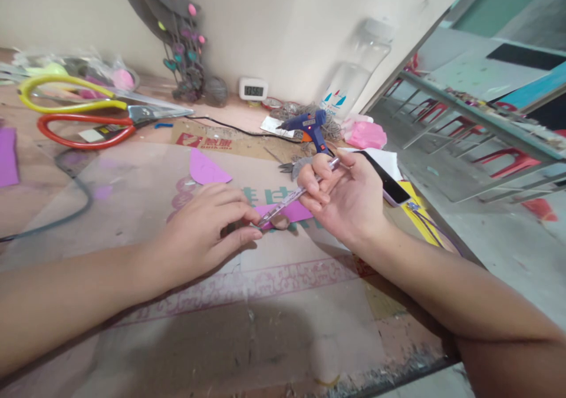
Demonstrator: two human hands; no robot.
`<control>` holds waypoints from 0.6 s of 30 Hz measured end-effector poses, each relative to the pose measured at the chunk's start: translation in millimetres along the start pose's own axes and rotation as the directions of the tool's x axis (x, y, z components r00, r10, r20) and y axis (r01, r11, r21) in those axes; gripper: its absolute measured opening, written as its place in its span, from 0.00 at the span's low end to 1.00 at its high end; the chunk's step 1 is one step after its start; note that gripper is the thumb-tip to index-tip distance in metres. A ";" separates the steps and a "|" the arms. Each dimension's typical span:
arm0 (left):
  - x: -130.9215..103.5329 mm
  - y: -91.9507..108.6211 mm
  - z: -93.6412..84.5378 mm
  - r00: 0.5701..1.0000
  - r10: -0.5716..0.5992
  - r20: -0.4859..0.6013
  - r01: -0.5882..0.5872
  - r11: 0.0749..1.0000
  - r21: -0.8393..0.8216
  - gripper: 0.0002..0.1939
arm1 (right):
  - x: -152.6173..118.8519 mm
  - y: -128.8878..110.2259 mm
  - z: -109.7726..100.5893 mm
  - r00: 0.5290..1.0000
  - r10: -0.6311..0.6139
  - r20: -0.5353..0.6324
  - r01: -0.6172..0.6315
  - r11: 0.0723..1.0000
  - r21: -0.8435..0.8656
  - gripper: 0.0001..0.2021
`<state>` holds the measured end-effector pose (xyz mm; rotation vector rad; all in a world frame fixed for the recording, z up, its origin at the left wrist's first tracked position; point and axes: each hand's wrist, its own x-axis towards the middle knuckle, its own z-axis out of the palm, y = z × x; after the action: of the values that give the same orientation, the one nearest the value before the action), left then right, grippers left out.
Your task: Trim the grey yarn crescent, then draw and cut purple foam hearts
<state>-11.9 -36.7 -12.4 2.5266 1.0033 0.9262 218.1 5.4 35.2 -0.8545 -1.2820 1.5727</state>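
My right hand [347, 194], palm turned up, has its fingers curled around a slim patterned pen [289, 199] that slants down to the left. The pen's tip meets a small bright purple piece [266, 225], and my left hand [221, 224] pinches the end of that piece between thumb and forefinger. Touching it is a small greyish-brown round thing [280, 221], whose kind I cannot make out. Under the pen lies a purple strip [298, 211], partly covered by my right hand. A purple rounded cutout [207, 167] rests just beyond my left hand.
Large scissors [132, 114] with yellow and red handles lie at the back left. A blue glue gun [315, 128] stands behind my right hand, near pliers [286, 167], a phone [384, 177] and a clear bottle [356, 71]. A small digital clock [253, 89] is by the wall.
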 end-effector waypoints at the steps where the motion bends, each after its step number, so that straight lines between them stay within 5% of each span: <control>1: 0.0 0.7 -0.3 1.000 -0.010 -0.002 0.010 1.000 -0.003 0.11 | -0.5 1.7 0.7 1.000 -0.017 0.003 0.017 1.000 -0.009 0.27; 8: -0.1 3.5 -2.6 0.997 -0.073 -0.014 0.073 0.997 -0.025 0.13 | -11.4 7.5 0.3 0.959 0.044 0.281 0.067 0.925 -0.374 0.27; 11: -1.1 1.6 -0.5 0.992 -0.120 0.026 0.120 0.993 0.013 0.12 | -14.0 -0.3 -3.5 0.951 -0.036 0.309 0.198 0.834 -0.515 0.25; 14: -2.7 -1.6 3.4 0.991 -0.111 0.076 0.104 0.991 0.089 0.14 | -15.1 -5.1 -6.7 0.912 -0.118 0.394 0.391 0.545 -0.741 0.13; 16: -3.4 -3.3 5.3 0.991 -0.084 0.103 0.071 0.990 0.126 0.15 | -16.9 -4.8 -7.5 0.908 -0.049 0.416 0.412 0.288 -0.865 0.10; 18: -3.6 -3.8 5.8 0.991 -0.060 0.120 0.041 0.987 0.155 0.16 | -19.0 -3.1 -7.6 0.918 0.051 0.393 0.384 0.133 -0.914 0.10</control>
<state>-12.1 -36.5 -20.2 2.6311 1.1328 0.6929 232.4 -9.6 36.0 -1.1337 -2.6988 0.4068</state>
